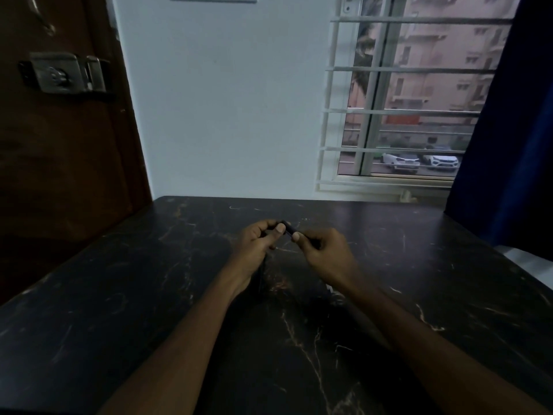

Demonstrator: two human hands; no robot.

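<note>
While my left hand (254, 242) and right hand (324, 251) pinch the small black piece (288, 228) by its 2 ends, just above the tabletop (119, 295), my fingers (302, 239) grip little of it — a hard tug, I judge, could drop it onto equally dark stone.

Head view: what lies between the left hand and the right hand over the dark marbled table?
A small black cylindrical piece, pinched by left hand and right hand, in the head view.
</note>
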